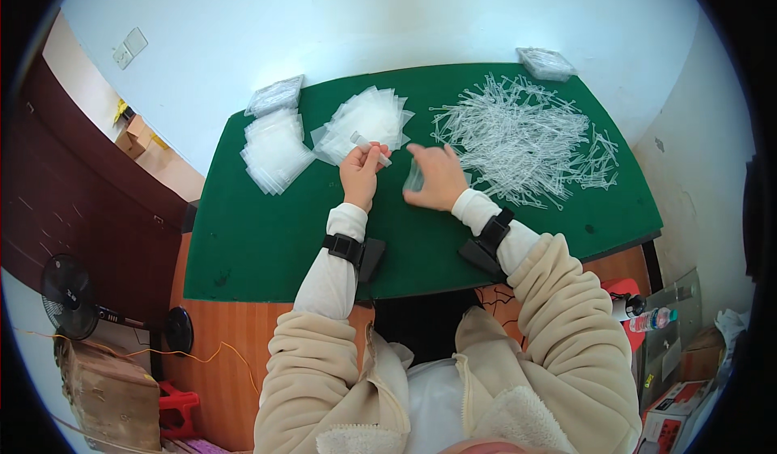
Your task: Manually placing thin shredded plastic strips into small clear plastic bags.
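Note:
My left hand is closed on a narrow whitish strip that sticks out past both sides of the fingers; its exact kind is too small to make out. Just to the right, my right hand curls round a clear plastic bag, partly hidden by the fingers and slightly blurred. Beyond my left hand lies a fanned pile of translucent bags. A second stack of them is at the left. Right of my right hand spreads a large heap of thin clear plastic sticks with looped ends.
The green-covered table stands against a white wall. At its back edge sit a packed bundle on the left and another on the right. On the floor are a black fan, a cardboard box and a plastic bottle.

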### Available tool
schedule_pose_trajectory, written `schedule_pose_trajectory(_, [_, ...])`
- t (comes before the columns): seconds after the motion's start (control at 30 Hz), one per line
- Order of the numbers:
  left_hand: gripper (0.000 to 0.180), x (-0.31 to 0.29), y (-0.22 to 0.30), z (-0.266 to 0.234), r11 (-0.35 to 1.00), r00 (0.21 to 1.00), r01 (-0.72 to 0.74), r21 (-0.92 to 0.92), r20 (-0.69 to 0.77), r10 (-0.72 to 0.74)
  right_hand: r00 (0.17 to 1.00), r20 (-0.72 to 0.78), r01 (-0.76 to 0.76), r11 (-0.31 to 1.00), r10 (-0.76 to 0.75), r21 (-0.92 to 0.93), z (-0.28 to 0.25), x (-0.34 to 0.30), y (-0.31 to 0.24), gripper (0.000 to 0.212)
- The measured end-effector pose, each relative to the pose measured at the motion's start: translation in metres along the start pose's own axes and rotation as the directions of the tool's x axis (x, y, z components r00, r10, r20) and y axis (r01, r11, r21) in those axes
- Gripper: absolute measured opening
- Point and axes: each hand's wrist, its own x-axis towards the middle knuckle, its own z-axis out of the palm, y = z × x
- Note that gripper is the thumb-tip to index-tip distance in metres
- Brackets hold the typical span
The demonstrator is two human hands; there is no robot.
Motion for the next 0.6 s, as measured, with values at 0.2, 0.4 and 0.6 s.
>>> schedule_pose_trajectory(0.2, [0.02, -0.002, 0.005, 0.004, 0.999, 0.999, 0.026, -0.031, -0.036, -0.027, 0.92, -0.31, -0.096, 0.904, 0.24, 0.416, -0.025, 0.013, 0.026, 0.069])
schedule_pose_trajectory(0.4, [0.022, -0.004, 0.011, 0.009, 0.984, 0.994, 0.084, -0.155, -0.059, -0.094, 0.949, -0.312, 0.173, 0.906, -0.048, 0.386, -0.015, 0.004, 0.007, 0.07])
schedule_pose_trajectory(0.6, [0.023, -0.011, 0.025, 0.02, 0.953, 0.996, 0.055, -0.298, -0.057, -0.075, 0.929, -0.343, 0.272, 0.885, -0.139, 0.378, -0.014, 0.0, -0.005, 0.071])
